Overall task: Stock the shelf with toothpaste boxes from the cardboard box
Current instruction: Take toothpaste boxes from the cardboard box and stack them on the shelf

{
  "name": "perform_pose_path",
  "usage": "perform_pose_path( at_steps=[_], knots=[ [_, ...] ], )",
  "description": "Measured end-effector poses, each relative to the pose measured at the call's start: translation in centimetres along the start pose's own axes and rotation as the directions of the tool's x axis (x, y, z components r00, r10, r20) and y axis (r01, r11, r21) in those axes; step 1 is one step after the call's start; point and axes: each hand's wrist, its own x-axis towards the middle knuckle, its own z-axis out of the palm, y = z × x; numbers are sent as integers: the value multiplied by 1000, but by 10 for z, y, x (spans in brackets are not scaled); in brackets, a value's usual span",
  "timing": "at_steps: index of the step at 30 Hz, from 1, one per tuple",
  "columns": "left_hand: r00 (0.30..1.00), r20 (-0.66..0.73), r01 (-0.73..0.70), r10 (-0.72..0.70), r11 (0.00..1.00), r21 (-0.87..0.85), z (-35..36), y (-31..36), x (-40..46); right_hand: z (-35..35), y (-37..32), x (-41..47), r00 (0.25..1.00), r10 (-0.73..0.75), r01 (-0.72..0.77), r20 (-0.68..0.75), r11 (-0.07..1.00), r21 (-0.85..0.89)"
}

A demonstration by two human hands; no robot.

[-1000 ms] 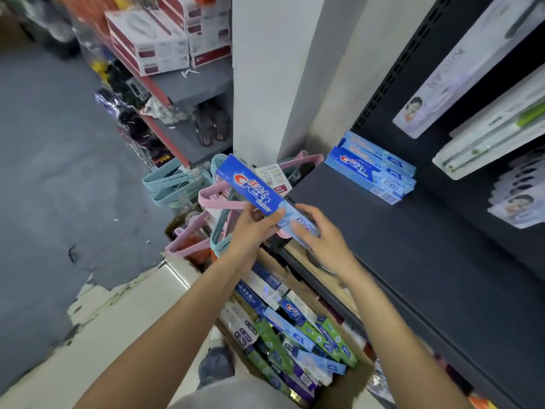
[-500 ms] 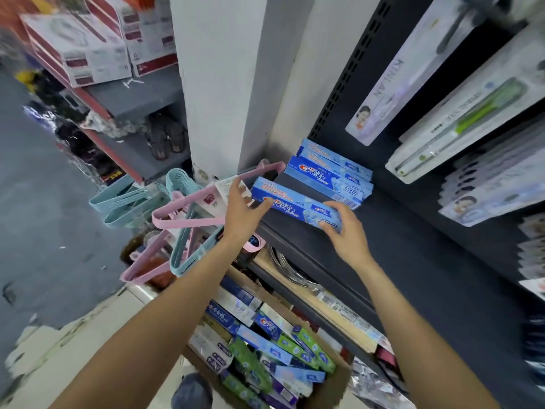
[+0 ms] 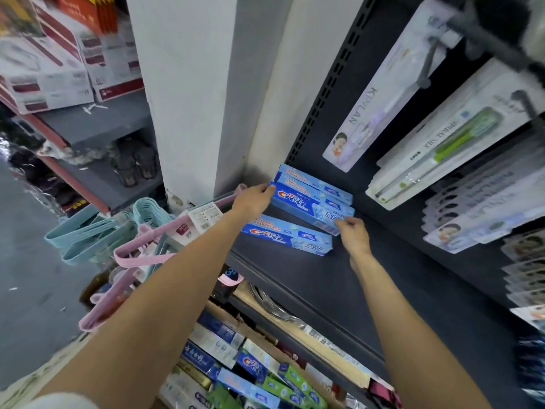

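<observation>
Two blue toothpaste boxes (image 3: 312,182) are stacked at the back left of the dark shelf (image 3: 324,284). My left hand (image 3: 253,200) grips the left end of the front stacked box (image 3: 306,202). My right hand (image 3: 354,234) pinches that box's right end. Another blue toothpaste box (image 3: 286,236) lies loose on the shelf just in front, under my left wrist. Below the shelf, the open cardboard box (image 3: 216,309) holds several blue, green and white toothpaste boxes (image 3: 250,367).
Toothbrush packs (image 3: 383,93) hang on pegs along the shelf's back wall at the right. A white pillar (image 3: 182,84) stands to the left. Pink hangers (image 3: 147,246) and teal hangers (image 3: 88,231) stick out beside the cardboard box. White cartons (image 3: 44,69) sit on the neighbouring shelf.
The box I carried up from the cardboard box now lies on the shelf. Both hands have let it go and moved back to the ends of the stacked box.
</observation>
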Motion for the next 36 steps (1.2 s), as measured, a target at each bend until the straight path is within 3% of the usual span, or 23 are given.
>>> perform_pose_path(
  at_steps=[6,8,12,15,18,20,24,27,31,34,36],
  knots=[
    [997,59,-45,55,986,-160,4,-24,11,-4,21,-8,990,-118,135,-79,954,269],
    [994,67,-75,89,979,-190,4,-22,12,-4,29,-10,984,-161,175,-73,942,286],
    [986,69,-130,151,961,-242,-1,-20,7,2,43,-19,985,-174,166,25,969,182],
    [994,7,-106,111,965,-241,-8,-36,-5,2,50,-36,977,-211,211,36,977,17],
    [991,6,-129,133,973,-192,-14,-65,-21,0,61,-52,869,-491,484,61,819,-307],
    [989,48,-135,140,987,-83,-11,-72,-32,4,64,-54,815,-567,557,120,707,-435],
    [982,-60,-179,177,984,-20,2,-52,-19,18,46,-43,873,-485,426,-49,808,-408],
    [994,-92,-71,59,989,-132,8,-17,-11,26,29,-35,908,-403,339,-116,868,-363],
    [954,-252,-205,162,967,-152,14,-6,-52,27,34,-80,819,-546,471,-177,815,-337],
    [879,-424,-326,220,925,-197,28,-43,-125,28,73,-148,740,-673,636,-15,707,-309],
    [858,-456,-338,237,929,-151,45,-85,-175,31,111,-183,739,-649,669,181,673,-317]
  ],
)
